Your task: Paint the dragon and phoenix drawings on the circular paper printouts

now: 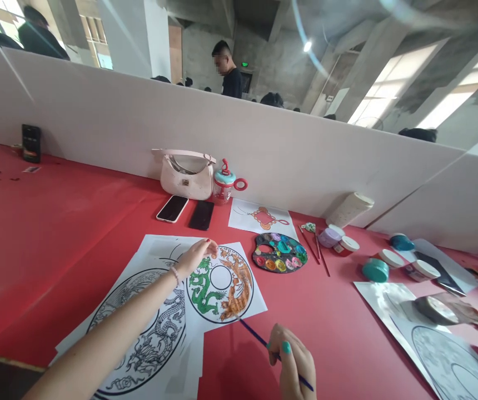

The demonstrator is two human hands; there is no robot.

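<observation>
One right hand (293, 358) is holding a slim dark-blue paintbrush (253, 331), apparently colouring the green-and-orange round paper drawing (221, 278) on the red tabletop (339, 316), near centre; the left hand (196, 258), loosely curled, is lying at its far left. Next strokes are seemingly needing steadiness.

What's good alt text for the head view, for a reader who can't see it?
A person's right hand holds a paintbrush, its tip at the lower edge of a round green-and-orange drawing; the left hand is at the drawing's upper left. A larger, uncoloured round drawing lies to the left on the red table, a paint palette to the right.
</observation>
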